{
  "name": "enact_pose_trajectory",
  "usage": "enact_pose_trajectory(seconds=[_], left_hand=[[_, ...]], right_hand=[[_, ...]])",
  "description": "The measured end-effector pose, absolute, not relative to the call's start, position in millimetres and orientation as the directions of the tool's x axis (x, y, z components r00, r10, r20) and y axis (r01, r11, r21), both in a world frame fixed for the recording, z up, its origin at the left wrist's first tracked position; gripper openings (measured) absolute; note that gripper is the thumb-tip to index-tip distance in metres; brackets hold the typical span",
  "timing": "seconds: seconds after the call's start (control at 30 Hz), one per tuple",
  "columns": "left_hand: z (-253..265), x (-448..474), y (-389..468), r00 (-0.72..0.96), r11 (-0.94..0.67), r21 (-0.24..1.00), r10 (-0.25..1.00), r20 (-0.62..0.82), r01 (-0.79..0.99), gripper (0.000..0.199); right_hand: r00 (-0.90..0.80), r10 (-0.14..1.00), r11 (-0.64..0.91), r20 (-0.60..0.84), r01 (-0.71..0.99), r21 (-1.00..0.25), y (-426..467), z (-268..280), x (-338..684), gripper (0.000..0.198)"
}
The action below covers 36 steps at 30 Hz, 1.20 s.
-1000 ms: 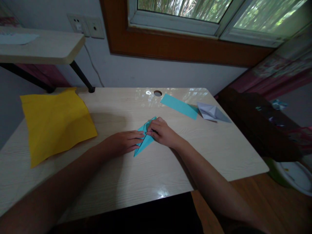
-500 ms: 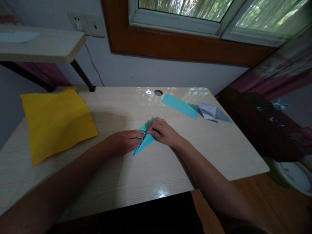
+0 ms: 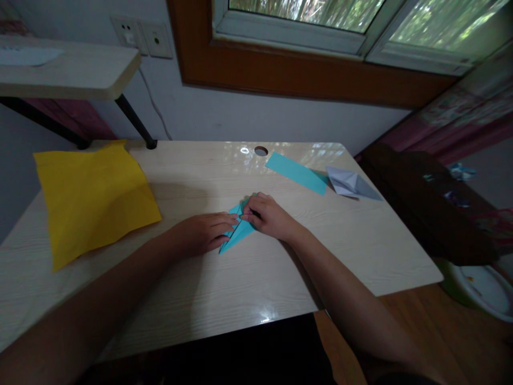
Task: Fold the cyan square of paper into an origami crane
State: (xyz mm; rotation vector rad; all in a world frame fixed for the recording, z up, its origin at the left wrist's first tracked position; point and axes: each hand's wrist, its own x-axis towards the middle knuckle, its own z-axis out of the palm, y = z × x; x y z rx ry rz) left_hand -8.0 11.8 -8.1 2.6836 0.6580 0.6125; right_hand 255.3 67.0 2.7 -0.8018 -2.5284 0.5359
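Paper (image 3: pixel 241 233): turquoise, folded into a narrow pointed shape, lying on the desk between both hands; one tip points toward the person, the far end is partly hidden by fingers.
Left hand (image 3: pixel 206 232): palm down, fingers stretched out nearly flat, their tips resting over the left part of the turquoise piece; not clamped on anything.
Right hand (image 3: pixel 269 215): fingers curled, thumb and index tips close to each other at the fold, touching the piece on its right side; whether they pinch it, I cannot tell.
Desk (image 3: pixel 260 289): pale wood grain, shiny near the front edge, with a round hole (image 3: pixel 261 151) near the back edge.
Strip (image 3: pixel 298 174): flat turquoise rectangle, beyond the right hand.
Pale fold (image 3: pixel 348 183): boat-like, just right of the strip.
Yellow sheet (image 3: pixel 96 206): spread at the left of the desk, edges wavy, well apart from the turquoise piece.
Shelf (image 3: pixel 80 67): raised on black legs behind the yellow sheet.
Window (image 3: pixel 296 40): brown surround, greenery outside.
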Motion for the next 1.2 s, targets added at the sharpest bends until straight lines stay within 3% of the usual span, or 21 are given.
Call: enact_pose_trajectory(seconds=[0.3,0.57,0.87,1.2], left_hand=[[1.0,-20.1,6.9,0.822,-0.789,0.52,0.509,0.253,0.328,0.026],[2.5,-22.7,3.6,0.826,-0.812,0.519,0.47,0.31,0.268,0.023],[1.2,-14.0,0.9,0.777,-0.886,0.36,0.438,0.451,0.291,0.022],[3.0,-11.4,5.2,0.663,-0.773,0.284,0.633,0.398,0.568,0.015]], right_hand=[[-0.743,0.622,0.744,0.247,0.462,-0.483,67.8,4.7,255.8,0.018],[-0.758,0.601,0.753,0.252,0.432,-0.497,68.5,6.2,261.2,0.019],[-0.7,0.662,0.724,0.269,0.502,-0.473,73.5,8.7,284.4,0.019],[-0.686,0.667,0.718,0.292,0.488,-0.496,68.0,11.5,278.7,0.017]])
